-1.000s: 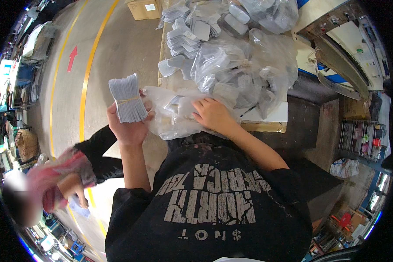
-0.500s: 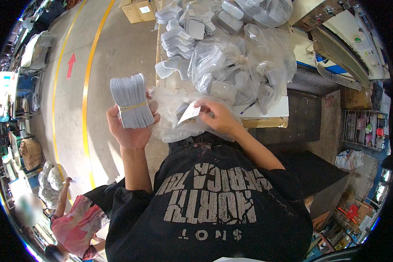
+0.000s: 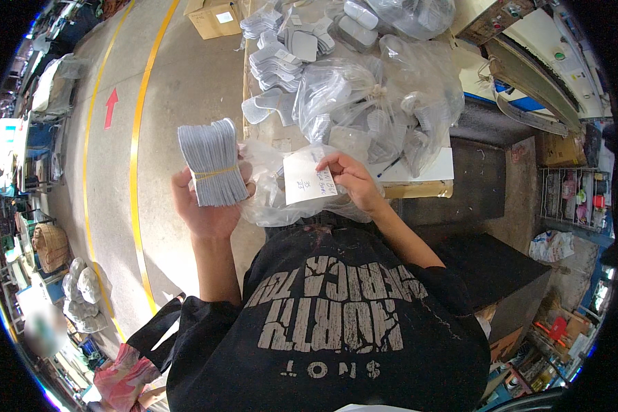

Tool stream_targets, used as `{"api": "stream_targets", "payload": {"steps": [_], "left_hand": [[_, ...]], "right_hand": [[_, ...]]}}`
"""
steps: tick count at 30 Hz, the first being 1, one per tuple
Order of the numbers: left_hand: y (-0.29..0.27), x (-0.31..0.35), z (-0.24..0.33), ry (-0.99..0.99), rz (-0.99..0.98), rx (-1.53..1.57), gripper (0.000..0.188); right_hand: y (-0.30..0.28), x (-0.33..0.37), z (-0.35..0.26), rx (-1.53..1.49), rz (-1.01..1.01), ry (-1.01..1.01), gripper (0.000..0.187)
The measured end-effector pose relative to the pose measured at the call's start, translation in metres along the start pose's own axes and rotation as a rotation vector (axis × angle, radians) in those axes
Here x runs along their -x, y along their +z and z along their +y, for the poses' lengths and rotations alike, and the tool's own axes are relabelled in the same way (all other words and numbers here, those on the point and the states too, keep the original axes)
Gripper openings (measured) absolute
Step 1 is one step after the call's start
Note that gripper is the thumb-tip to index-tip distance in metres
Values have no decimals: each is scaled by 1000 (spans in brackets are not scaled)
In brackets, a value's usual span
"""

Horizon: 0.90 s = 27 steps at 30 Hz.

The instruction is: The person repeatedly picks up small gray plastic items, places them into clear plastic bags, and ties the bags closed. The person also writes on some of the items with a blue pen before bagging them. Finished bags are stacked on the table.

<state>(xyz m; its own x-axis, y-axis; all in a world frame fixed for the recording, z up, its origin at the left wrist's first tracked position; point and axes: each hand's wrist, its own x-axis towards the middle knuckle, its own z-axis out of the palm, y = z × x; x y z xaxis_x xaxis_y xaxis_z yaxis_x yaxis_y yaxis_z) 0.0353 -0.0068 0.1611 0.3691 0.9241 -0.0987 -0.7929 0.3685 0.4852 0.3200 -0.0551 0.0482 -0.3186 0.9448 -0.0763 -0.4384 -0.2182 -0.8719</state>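
My left hand point(image 3: 209, 213) is closed round a thick stack of grey cut pieces point(image 3: 213, 154), bound at the middle by a yellow rubber band point(image 3: 215, 172). Between the thumb and fingers of my right hand point(image 3: 353, 180) is a white paper slip point(image 3: 305, 180) with handwriting, its written face turned up. Beneath the slip, against my body, lies a clear plastic bag point(image 3: 259, 206); whether either hand also touches it I cannot tell.
On the table stand stacks of grey cut pieces point(image 3: 276, 63) and tied clear bags point(image 3: 340, 86) with grey pieces inside. A pen point(image 3: 390, 167) lies on white paper point(image 3: 429, 165). A cardboard box point(image 3: 213, 18) is on the floor. A person in a red-patterned top point(image 3: 125, 371) is behind at left.
My right hand has turned the paper slip from tilted to nearly flat, showing its writing, and moved slightly right. The stack has shifted slightly. The person at left has moved toward the lower edge.
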Motion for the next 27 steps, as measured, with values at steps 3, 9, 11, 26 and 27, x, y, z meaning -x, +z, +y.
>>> {"api": "stream_targets", "payload": {"steps": [3,9,11,26,27], "left_hand": [[2,2,-1,-2,-18,-6,68],[4,4,-2,35,160,-135,67],[3,5,1,70,266,-162,66],[-9,-6,-31,-164,317,-761,47],[-8,-7,-35,-180,243,-878,46]], "right_hand": [[3,0,-3,41,40,-7,40],[33,-18,1,118,17,320,61],[38,-24,-5,382,-2,320,65],[-5,-10,-21,-44,-13,265,45],[-4,-8,-22,-195,-39,231,45]]}}
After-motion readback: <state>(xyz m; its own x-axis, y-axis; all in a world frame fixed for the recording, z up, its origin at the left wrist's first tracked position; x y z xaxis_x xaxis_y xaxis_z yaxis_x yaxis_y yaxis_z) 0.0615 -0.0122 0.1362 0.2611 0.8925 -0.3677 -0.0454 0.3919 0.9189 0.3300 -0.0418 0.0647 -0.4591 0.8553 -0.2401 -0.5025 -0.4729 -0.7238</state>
